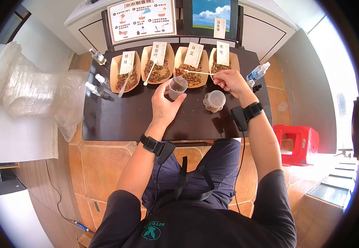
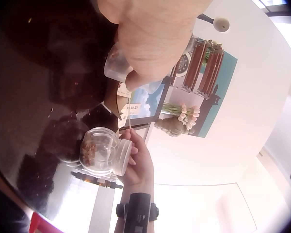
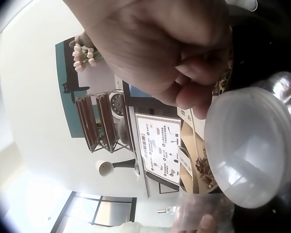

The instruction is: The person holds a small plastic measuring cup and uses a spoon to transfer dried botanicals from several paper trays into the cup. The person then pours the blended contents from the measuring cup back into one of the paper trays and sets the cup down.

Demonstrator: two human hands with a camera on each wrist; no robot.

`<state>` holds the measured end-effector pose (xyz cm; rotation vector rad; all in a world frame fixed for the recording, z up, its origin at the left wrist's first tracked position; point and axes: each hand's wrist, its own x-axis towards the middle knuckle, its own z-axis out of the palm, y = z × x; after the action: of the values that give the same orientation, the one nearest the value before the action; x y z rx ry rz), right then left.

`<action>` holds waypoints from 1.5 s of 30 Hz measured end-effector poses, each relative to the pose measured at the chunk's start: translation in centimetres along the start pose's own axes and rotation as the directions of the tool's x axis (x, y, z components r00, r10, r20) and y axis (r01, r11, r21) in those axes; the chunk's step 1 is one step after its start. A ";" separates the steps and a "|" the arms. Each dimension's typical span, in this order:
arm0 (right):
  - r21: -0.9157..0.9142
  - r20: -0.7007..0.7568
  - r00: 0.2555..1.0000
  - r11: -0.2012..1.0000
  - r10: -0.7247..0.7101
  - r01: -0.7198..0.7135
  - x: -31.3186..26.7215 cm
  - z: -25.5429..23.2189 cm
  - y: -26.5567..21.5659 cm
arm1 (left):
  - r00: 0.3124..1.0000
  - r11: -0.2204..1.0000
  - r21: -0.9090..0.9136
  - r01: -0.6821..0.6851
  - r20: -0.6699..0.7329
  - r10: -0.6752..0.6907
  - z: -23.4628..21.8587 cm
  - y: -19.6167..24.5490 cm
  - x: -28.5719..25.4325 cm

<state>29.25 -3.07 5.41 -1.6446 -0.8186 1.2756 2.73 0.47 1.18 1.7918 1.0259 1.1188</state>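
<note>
Left hand (image 1: 165, 104) gripped small clear cup (image 1: 177, 87); right hand (image 1: 232, 81) pinched wooden spoon (image 1: 199, 72) over third herb tray (image 1: 191, 67). Scooping step; next likely needs steady tip into cup.

Lighting: bright daylight from the right; floor at right washed out. Dark table (image 1: 117, 120) shows soft glare. Head view: fisheye, black vignetted corners, curved edges. Wrist views: overexposed walls, near hands blurred, out of focus.

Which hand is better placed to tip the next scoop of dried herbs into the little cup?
Right. The right hand already pinches the scoop over the third tray, while the left hand is occupied holding the cup beside it.
</note>
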 end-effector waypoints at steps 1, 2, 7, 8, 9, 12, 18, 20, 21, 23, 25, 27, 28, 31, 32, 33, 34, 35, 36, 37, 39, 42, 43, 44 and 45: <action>0.028 0.006 1.000 1.000 0.008 -0.008 0.0 -0.1 0.0 | 1.000 1.000 0.000 0.000 0.000 0.000 0.0 0.0 0.0; 0.028 0.006 1.000 1.000 0.008 -0.008 0.0 -0.2 0.1 | 1.000 1.000 0.002 -0.002 0.002 0.002 0.0 0.1 0.1; 0.086 0.021 1.000 0.996 -0.015 0.013 -1.0 -0.6 -0.4 | 1.000 1.000 0.009 -0.006 -0.001 0.006 0.1 -0.2 0.1; 0.086 0.021 1.000 0.996 -0.014 0.012 -1.3 -0.6 -0.7 | 1.000 1.000 0.010 -0.004 -0.004 0.004 0.1 -0.2 0.1; 0.097 0.031 0.999 0.995 -0.026 0.023 -1.8 -0.6 -1.0 | 1.000 1.000 0.011 -0.001 -0.007 0.001 0.2 -0.2 0.1; 0.072 0.039 0.998 0.996 -0.057 0.054 -3.7 -0.1 -2.3 | 1.000 1.000 -0.005 0.025 0.000 -0.025 0.1 0.4 0.1; -0.336 0.012 0.948 0.891 -0.319 0.304 -7.2 2.7 -3.3 | 0.999 0.999 -0.002 0.036 0.000 -0.036 0.2 0.3 0.1; -0.539 0.024 0.895 0.748 -0.445 0.387 -8.5 3.3 -4.1 | 1.000 1.000 -0.008 0.023 0.005 -0.023 0.1 0.2 0.1; -0.539 0.024 0.895 0.748 -0.445 0.387 -8.8 3.4 -4.3 | 1.000 1.000 -0.014 0.010 0.008 -0.010 0.1 0.1 0.1; -0.555 0.009 0.858 0.711 -0.514 0.431 -9.0 3.5 -4.5 | 1.000 1.000 -0.017 0.011 0.006 -0.011 0.1 0.1 0.1; -0.534 -0.052 0.864 0.745 -0.501 0.399 -8.2 3.1 -4.2 | 1.000 1.000 -0.020 0.012 0.005 -0.011 0.1 0.1 0.1; -0.511 -0.115 0.867 0.777 -0.485 0.367 -6.9 2.5 -3.7 | 1.000 1.000 -0.012 0.019 0.007 -0.019 0.1 0.2 0.1; -0.575 -0.142 0.846 0.739 -0.513 0.352 -6.3 2.2 -3.4 | 1.000 1.000 -0.013 0.017 0.009 -0.017 0.1 0.3 0.0; -0.685 -0.163 0.806 0.653 -0.569 0.323 -5.2 2.0 -2.6 | 0.999 0.999 -0.003 0.039 0.011 -0.039 0.0 0.5 -0.1; -0.730 -0.157 0.788 0.607 -0.595 0.313 -5.0 2.0 -2.4 | 0.999 0.999 -0.004 0.044 0.010 -0.044 0.1 0.5 -0.1; -0.730 -0.156 0.788 0.607 -0.595 0.313 -4.6 2.0 -2.1 | 0.999 0.999 -0.005 0.051 0.010 -0.050 0.1 0.5 -0.2; -0.749 -0.144 0.791 0.588 -0.595 0.306 -4.3 1.9 -1.9 | 0.999 0.999 -0.005 0.051 0.010 -0.051 0.1 0.5 -0.2; -0.767 -0.131 0.794 0.568 -0.594 0.298 -4.2 1.8 -1.7 | 0.999 0.999 -0.012 0.040 0.012 -0.039 0.1 0.5 -0.1; -0.767 -0.132 0.794 0.569 -0.593 0.298 -4.2 1.7 -1.7 | 1.000 0.999 -0.019 0.029 0.014 -0.028 0.1 0.5 -0.1; -0.696 -0.159 0.850 0.668 -0.501 0.264 -4.3 1.7 -1.9 | 0.999 0.999 -0.019 0.029 0.015 -0.029 0.1 0.5 -0.1; -0.617 -0.175 0.899 0.756 -0.402 0.218 -4.4 1.7 -2.1 | 0.999 0.999 -0.016 0.030 0.018 -0.030 0.1 0.5 -0.1; -0.439 -0.183 0.962 0.892 -0.203 0.105 -4.4 1.5 -2.1 | 1.000 1.000 -0.011 0.004 0.009 -0.003 0.2 0.3 -0.1; -0.369 -0.154 0.975 0.925 -0.158 0.092 -4.4 1.6 -2.1 | 1.000 1.000 -0.012 0.002 0.011 -0.002 0.2 0.4 -0.1; -0.297 -0.122 0.986 0.952 -0.116 0.075 -4.3 1.6 -2.0 | 1.000 1.000 -0.001 0.005 0.012 -0.005 0.2 0.4 -0.1; -0.297 -0.125 0.985 0.952 -0.116 0.075 -4.2 1.7 -1.9 | 1.000 1.000 0.011 0.007 0.013 -0.007 0.2 0.5 -0.1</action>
<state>26.58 -5.65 8.60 -1.8785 -1.0231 0.9926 2.94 0.14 1.50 1.8000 1.0315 1.0978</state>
